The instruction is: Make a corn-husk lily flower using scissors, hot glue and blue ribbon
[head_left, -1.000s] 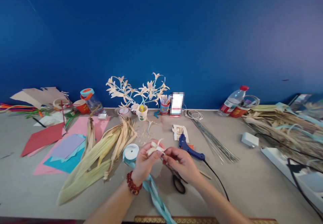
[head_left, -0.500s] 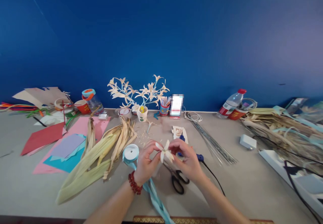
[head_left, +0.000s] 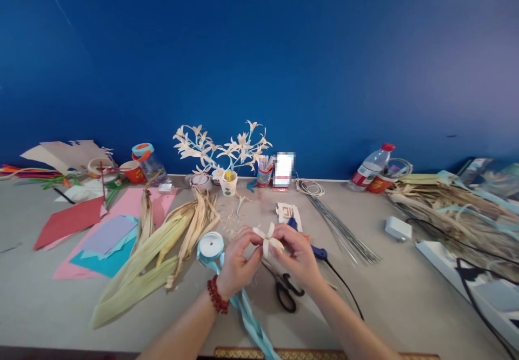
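A small cream flower of husk-like petals (head_left: 267, 240) is held up between my two hands above the table. My left hand (head_left: 242, 260) pinches it from the left, thumb and forefinger at a petal's edge. From the right, my right hand (head_left: 298, 254) grips the petals between thumb and fingers. Black-handled scissors (head_left: 286, 294) lie on the table below the hands. A roll of light blue ribbon (head_left: 211, 246) sits just left of my left hand, its twisted strip running under that wrist. Behind my right hand lies a blue glue gun (head_left: 319, 252) with a black cord.
Corn husks (head_left: 141, 273) and coloured paper (head_left: 107, 235) spread on the left. A cup with similar flowers on stems (head_left: 229, 182) stands at the back. Wire rods (head_left: 344, 230), a bottle (head_left: 371, 168) and a power strip (head_left: 466, 290) are on the right.
The flower has turned a little and shifted slightly right between my fingers. My left fingers have curled a little and my right fingers have moved around the petals.
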`<state>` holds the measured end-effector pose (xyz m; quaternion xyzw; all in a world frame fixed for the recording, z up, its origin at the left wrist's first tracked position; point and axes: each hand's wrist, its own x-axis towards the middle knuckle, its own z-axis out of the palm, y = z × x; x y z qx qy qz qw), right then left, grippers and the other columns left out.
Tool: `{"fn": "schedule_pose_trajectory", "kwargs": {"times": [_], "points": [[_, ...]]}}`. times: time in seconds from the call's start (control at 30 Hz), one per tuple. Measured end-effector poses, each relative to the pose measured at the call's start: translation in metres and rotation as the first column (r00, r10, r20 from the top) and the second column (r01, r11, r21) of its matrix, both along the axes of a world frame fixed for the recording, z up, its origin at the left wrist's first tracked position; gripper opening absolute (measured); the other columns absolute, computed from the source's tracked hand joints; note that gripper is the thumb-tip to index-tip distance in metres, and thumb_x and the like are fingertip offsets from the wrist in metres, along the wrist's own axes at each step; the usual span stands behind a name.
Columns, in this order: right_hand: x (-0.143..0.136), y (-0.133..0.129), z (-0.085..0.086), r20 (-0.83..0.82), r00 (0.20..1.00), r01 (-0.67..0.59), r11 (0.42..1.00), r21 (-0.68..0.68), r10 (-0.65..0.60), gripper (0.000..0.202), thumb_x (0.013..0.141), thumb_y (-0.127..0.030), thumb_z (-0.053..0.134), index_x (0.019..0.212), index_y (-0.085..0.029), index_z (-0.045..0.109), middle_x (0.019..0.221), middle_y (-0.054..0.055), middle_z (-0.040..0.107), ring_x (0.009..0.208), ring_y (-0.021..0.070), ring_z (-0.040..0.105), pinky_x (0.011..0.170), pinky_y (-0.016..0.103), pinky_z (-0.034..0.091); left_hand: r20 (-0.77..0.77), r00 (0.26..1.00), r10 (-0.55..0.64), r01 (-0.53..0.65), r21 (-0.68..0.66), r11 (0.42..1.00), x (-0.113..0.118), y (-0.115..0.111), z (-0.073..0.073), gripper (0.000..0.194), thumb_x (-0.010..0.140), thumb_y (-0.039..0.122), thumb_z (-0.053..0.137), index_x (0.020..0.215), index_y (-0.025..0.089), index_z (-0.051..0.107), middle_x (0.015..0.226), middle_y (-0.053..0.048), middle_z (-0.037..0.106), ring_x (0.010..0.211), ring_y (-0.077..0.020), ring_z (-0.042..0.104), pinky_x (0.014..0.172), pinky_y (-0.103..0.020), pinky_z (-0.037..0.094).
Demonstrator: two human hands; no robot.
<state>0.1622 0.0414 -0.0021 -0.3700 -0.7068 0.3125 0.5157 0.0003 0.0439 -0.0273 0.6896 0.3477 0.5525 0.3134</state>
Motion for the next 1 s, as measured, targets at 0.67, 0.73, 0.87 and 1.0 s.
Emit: {"fn": "schedule_pose_trajectory", "kwargs": {"times": [0.67,0.73,0.87,1.0], "points": [[0.001,0.014,-0.01,-0.425,0.886,-0.041,0.883,-0.467,-0.184,0.028,0.071,-0.039,0.075,0.072,-0.019,0.055,0.065,-0.004,0.051,0.053,0.0091,0.047,0.052,0.022,0.041,0.209,0.977,0.035,0.04,-0.343,0.938,0.005,0.007,-0.016,0.02,0.09,0.033,0.053,0.084,0.017,0.062,0.079,-0.003,0.061,0.077,-0.0163,0.056,0.073,-0.027,0.043],[0.001,0.012,-0.01,-0.408,0.895,-0.039,0.878,-0.477,-0.181,0.029,0.07,-0.04,0.076,0.072,-0.018,0.057,0.065,-0.004,0.052,0.054,0.0094,0.048,0.052,0.022,0.041,0.276,0.96,0.042,0.05,-0.319,0.946,0.006,0.004,-0.008,0.017,0.086,0.032,0.059,0.094,0.017,0.063,0.092,-0.005,0.063,0.087,-0.0177,0.058,0.079,-0.028,0.044],[-0.001,0.007,-0.011,-0.392,0.908,-0.065,0.879,-0.473,-0.144,0.027,0.071,-0.04,0.075,0.072,-0.018,0.058,0.064,-0.004,0.053,0.053,0.0095,0.047,0.051,0.023,0.04,0.38,0.925,0.022,0.128,-0.364,0.923,0.014,0.0,0.008,0.019,0.081,0.031,0.066,0.096,0.018,0.064,0.095,-0.005,0.065,0.089,-0.0167,0.059,0.082,-0.028,0.045],[-0.002,0.003,-0.015,-0.402,0.909,-0.092,0.893,-0.441,-0.105,0.025,0.073,-0.038,0.074,0.071,-0.019,0.058,0.061,-0.004,0.052,0.052,0.009,0.045,0.05,0.022,0.037,0.431,0.897,0.096,0.135,-0.475,0.87,0.017,0.0,0.011,0.014,0.081,0.031,0.067,0.085,0.018,0.064,0.082,-0.001,0.064,0.079,-0.0128,0.057,0.076,-0.024,0.044]]}}
